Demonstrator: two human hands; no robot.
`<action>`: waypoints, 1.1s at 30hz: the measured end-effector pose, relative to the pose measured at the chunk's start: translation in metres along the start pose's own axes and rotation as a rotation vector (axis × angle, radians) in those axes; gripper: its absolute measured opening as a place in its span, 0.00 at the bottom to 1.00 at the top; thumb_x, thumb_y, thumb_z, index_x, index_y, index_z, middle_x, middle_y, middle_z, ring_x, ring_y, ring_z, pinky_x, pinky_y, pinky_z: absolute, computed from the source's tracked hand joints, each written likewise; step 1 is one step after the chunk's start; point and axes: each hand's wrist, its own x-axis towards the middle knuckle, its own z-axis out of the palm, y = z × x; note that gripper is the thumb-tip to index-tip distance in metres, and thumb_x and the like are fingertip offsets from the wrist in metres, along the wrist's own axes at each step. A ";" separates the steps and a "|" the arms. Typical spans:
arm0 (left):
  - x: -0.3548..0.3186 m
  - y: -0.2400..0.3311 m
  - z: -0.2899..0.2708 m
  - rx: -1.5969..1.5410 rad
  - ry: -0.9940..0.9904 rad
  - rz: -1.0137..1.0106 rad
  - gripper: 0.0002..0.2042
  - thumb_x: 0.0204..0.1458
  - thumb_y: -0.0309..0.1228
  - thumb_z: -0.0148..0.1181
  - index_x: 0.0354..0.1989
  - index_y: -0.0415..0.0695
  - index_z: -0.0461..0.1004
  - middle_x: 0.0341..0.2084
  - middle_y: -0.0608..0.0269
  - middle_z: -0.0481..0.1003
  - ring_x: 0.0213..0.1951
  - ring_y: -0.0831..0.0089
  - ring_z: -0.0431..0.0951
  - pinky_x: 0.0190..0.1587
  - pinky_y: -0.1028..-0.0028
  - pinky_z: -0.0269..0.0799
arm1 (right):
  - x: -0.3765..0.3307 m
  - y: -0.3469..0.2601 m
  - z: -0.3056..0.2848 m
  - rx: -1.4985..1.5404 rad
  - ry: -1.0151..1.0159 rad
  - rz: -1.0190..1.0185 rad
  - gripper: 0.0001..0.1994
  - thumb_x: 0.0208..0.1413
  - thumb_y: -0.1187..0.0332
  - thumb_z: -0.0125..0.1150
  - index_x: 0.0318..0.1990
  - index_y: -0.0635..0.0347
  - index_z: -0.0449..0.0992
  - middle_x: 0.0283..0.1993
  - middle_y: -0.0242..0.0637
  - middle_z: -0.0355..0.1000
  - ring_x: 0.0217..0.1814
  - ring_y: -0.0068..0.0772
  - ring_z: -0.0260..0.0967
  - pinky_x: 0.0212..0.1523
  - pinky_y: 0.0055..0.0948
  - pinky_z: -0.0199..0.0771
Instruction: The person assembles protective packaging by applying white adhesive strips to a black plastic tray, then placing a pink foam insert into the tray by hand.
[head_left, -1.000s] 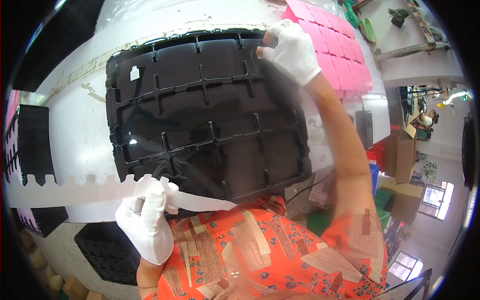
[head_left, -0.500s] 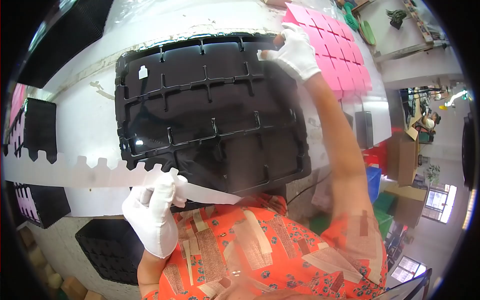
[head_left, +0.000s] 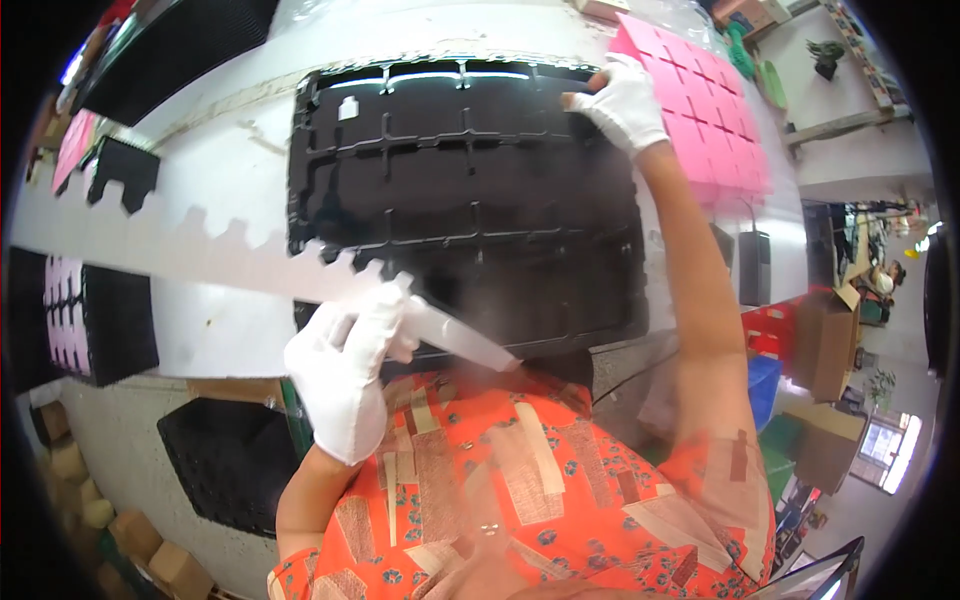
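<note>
My left hand (head_left: 345,365), in a white glove, pinches a long white strip (head_left: 250,265) with a row of notched tabs along its upper edge. The strip slants across the near left of a black plastic tray (head_left: 500,190) divided by ridges into compartments. One small white tab (head_left: 348,107) lies in the tray's far left compartment. At the tray's far right corner is my gloved right hand (head_left: 628,108), bare thumb and finger tips apart, with no piece visible between them. Some of the strip is hidden behind my left fingers.
A slitted pink sheet (head_left: 705,115) lies right of the tray. Black stacked trays (head_left: 190,55) stand at the far left, and black boxes with pink inserts (head_left: 120,320) nearer. Another black tray stack (head_left: 230,465) sits below the table edge. Cardboard boxes (head_left: 825,345) stand at right.
The white piece at my right thumb tip is no longer visible there. The view has shifted, so the tray sits farther right in it. My left hand still holds the strip.
</note>
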 end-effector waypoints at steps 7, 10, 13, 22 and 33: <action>0.007 -0.005 0.001 -0.065 0.002 -0.103 0.11 0.66 0.32 0.64 0.45 0.33 0.83 0.29 0.68 0.79 0.29 0.85 0.74 0.35 0.82 0.69 | -0.049 -0.026 -0.013 -0.012 0.233 -0.256 0.11 0.54 0.63 0.74 0.39 0.60 0.83 0.40 0.37 0.80 0.45 0.37 0.79 0.46 0.33 0.77; 0.004 -0.005 0.001 -0.038 0.002 -0.090 0.13 0.66 0.34 0.65 0.38 0.34 0.82 0.27 0.68 0.80 0.29 0.86 0.75 0.34 0.82 0.70 | -0.125 -0.117 -0.057 0.744 -0.248 -0.037 0.10 0.56 0.70 0.72 0.44 0.64 0.84 0.38 0.37 0.82 0.38 0.26 0.78 0.42 0.27 0.77; 0.004 -0.012 0.002 0.303 -0.114 0.270 0.13 0.65 0.36 0.66 0.38 0.34 0.82 0.26 0.68 0.80 0.28 0.85 0.75 0.33 0.82 0.70 | -0.179 -0.157 -0.060 0.989 -0.292 -0.019 0.08 0.59 0.72 0.71 0.43 0.66 0.83 0.37 0.35 0.82 0.37 0.20 0.77 0.41 0.24 0.78; 0.007 -0.008 -0.006 0.523 -0.213 0.445 0.12 0.62 0.35 0.70 0.36 0.36 0.82 0.26 0.70 0.80 0.30 0.87 0.74 0.33 0.83 0.70 | -0.198 -0.165 -0.057 1.174 -0.344 0.184 0.06 0.61 0.73 0.71 0.39 0.67 0.82 0.33 0.32 0.80 0.36 0.15 0.73 0.38 0.20 0.75; -0.001 0.001 0.005 0.037 0.008 0.058 0.08 0.59 0.29 0.72 0.33 0.37 0.82 0.24 0.72 0.78 0.26 0.89 0.72 0.29 0.84 0.67 | -0.215 -0.163 -0.038 0.194 0.393 -0.710 0.10 0.42 0.78 0.72 0.34 0.56 0.79 0.37 0.29 0.73 0.36 0.35 0.72 0.39 0.38 0.72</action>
